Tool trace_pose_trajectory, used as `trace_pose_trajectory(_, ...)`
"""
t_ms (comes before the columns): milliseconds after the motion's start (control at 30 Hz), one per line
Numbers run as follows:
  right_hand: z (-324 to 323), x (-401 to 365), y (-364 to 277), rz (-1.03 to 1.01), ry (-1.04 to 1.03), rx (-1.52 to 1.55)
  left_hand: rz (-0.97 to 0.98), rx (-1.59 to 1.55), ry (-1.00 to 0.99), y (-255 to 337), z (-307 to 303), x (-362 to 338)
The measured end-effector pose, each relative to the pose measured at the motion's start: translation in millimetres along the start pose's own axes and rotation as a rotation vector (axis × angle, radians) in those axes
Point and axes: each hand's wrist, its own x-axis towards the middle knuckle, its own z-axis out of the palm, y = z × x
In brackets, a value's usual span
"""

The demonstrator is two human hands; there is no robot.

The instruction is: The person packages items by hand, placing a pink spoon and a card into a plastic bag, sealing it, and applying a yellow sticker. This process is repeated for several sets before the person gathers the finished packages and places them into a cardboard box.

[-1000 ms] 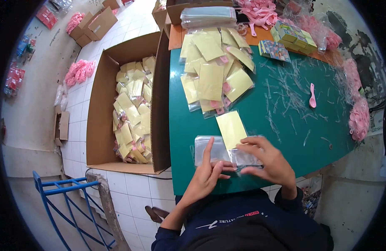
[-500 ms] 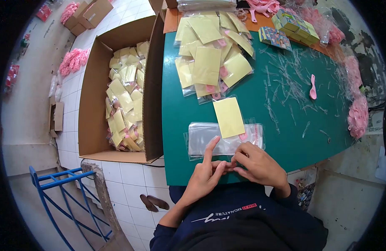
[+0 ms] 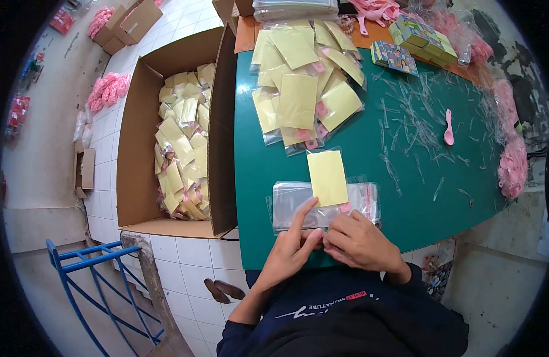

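Observation:
A clear bag with a yellow card [image 3: 328, 178] and a bit of pink plastic [image 3: 344, 207] at its lower edge lies over a stack of clear plastic bags [image 3: 291, 199]. My left hand [image 3: 291, 253] is just below it, index finger stretched up to the card's lower left corner, the other fingers curled in. Close against its fingertips, my right hand [image 3: 362, 243] is closed in a pinch. Whatever lies between the fingers of both hands is hidden. Beyond the bag spreads a pile of packed yellow cards [image 3: 296, 101] in clear bags.
A tall cardboard box [image 3: 222, 137] full of packed cards stands left of the green table [image 3: 405, 220]. Clear plastic strips [image 3: 414, 113] and a pink spoon [image 3: 449, 128] lie on the right. Stacked small boxes [image 3: 426, 38] sit behind. A blue metal frame [image 3: 96, 253] stands lower left.
The whole view has shifted slightly. My right fingers have curled tighter and drawn in beside the left fingertips. My left index finger stays stretched by the card.

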Motion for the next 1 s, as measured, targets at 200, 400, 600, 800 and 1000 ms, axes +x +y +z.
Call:
trace_pose_trajectory(200,-16.1,-4.5,8.2,-0.166,-0.215,0.237,0.066,0.045,0.184,0.5,3.0,8.4)
trace_pose_trajectory(400,-135.8,-43.2,126.5,-0.050,-0.136,0.712,-0.027,-0.179,-0.025,-1.9,-8.6,2.9)
trace_pose_trajectory(600,-121.6,-58.2,126.3,0.556,0.556,-0.566,-0.013,-0.126,-0.067,-0.2,-11.9,-0.2)
trace_pose_trajectory(800,6.9,-16.0,6.2,0.263,0.288,0.127,-0.118,-0.492,-0.190,1.3,-15.7,-7.3)
trace_pose_trajectory(1000,22.5,-24.1,10.9,0.216,0.526,0.313,-0.094,0.141,-0.168,18.4,-36.7,-6.4)
